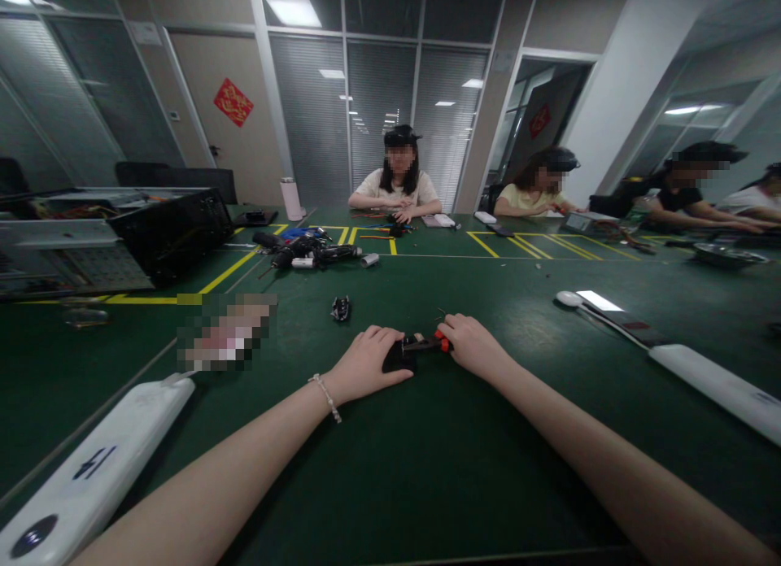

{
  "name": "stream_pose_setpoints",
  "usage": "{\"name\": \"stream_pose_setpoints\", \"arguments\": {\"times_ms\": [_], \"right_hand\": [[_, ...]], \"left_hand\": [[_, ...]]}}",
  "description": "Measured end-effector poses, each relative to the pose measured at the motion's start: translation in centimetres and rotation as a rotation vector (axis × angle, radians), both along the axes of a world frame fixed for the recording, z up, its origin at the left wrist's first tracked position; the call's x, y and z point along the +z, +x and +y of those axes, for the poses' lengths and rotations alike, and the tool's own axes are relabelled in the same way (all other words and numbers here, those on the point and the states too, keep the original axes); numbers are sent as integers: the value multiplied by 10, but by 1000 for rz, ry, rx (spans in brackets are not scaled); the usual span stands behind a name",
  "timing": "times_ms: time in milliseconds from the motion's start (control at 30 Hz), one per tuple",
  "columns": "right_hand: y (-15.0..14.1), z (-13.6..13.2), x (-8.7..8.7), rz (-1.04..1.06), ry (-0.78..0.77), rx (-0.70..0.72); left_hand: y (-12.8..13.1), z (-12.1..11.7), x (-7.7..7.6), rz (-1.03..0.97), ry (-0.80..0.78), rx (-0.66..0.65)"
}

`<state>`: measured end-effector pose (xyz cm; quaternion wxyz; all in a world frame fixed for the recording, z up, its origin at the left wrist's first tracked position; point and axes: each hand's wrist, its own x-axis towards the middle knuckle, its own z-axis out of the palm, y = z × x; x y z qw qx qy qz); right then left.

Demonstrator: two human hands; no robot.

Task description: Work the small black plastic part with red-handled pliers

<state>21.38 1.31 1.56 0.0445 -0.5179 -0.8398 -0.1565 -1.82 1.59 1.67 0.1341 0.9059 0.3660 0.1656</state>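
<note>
Pliers (425, 346) with red handles lie at the centre of the frame, just above the green desk (390, 485), and I see them from my remote seat in the right grip (474, 345), whose fingers are wrapped round the handles. The left grip (368, 364) is closed on a small black part (399, 358), fingers over its far side and thumb along the near edge. The dark jaws point left and reach the black part (whether they are biting on anything, I cannot tell from this angle). A beaded bracelet (327, 398) rings the left wrist.

A little up and left of the hands, I have a small dark component (340, 308) lying alone. Beyond it, left of centre, sits a heap of cables (314, 249), with a white cylinder (369, 259) near its right end. At the left edge I make out a computer case (70, 261) on its side, and a pale pink bottle (291, 198) stands farther back. White handles fill the lower left (131, 428) and the right (717, 379) of the frame. At upper centre a co-worker (399, 182) sits across the desk, facing me
</note>
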Motion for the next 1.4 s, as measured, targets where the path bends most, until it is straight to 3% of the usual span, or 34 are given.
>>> {"name": "stream_pose_setpoints", "arguments": {"times_ms": [1400], "right_hand": [[0,1,-3,6,17,-10]], "left_hand": [[-1,2,-2,-15,-5,-6]]}}
